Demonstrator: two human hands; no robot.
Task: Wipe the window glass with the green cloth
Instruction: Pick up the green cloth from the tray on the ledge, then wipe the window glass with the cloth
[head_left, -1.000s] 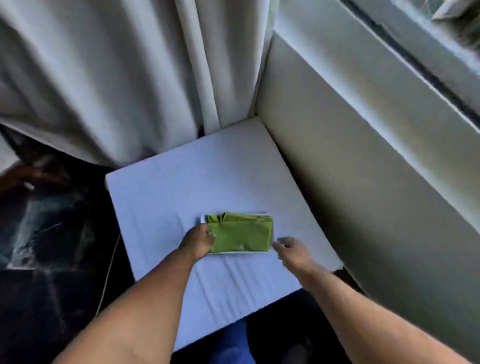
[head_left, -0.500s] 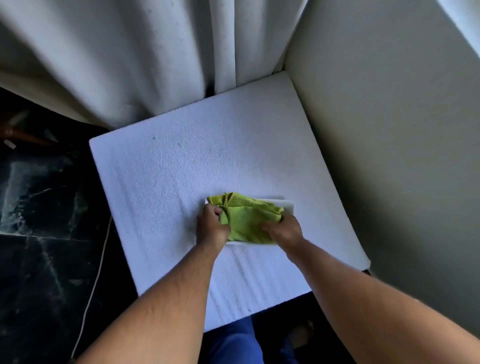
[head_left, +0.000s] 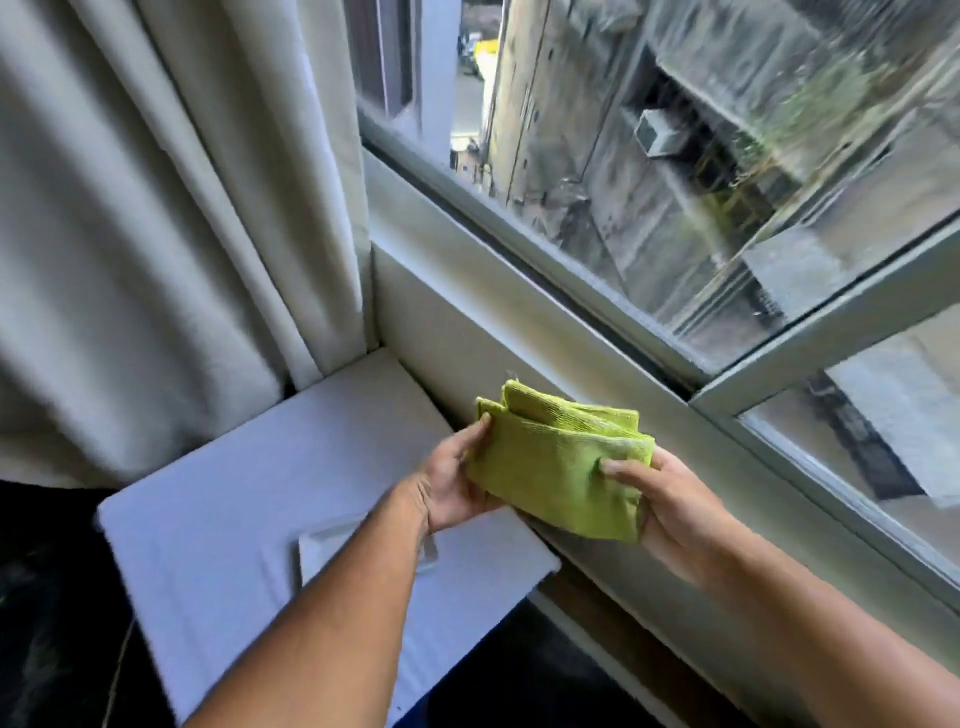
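Green cloth (head_left: 558, 462), folded, gripped by left hand (head_left: 457, 480) and right hand (head_left: 670, 501), clear of window glass (head_left: 675, 171). Carry step; next: press flat to pane.

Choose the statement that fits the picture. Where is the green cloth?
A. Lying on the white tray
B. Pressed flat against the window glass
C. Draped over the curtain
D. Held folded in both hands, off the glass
D: the folded green cloth is gripped by the left hand and right hand, below the window glass.

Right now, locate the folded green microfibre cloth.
The folded green microfibre cloth is held between left hand and right hand, lower centre, below the window glass.
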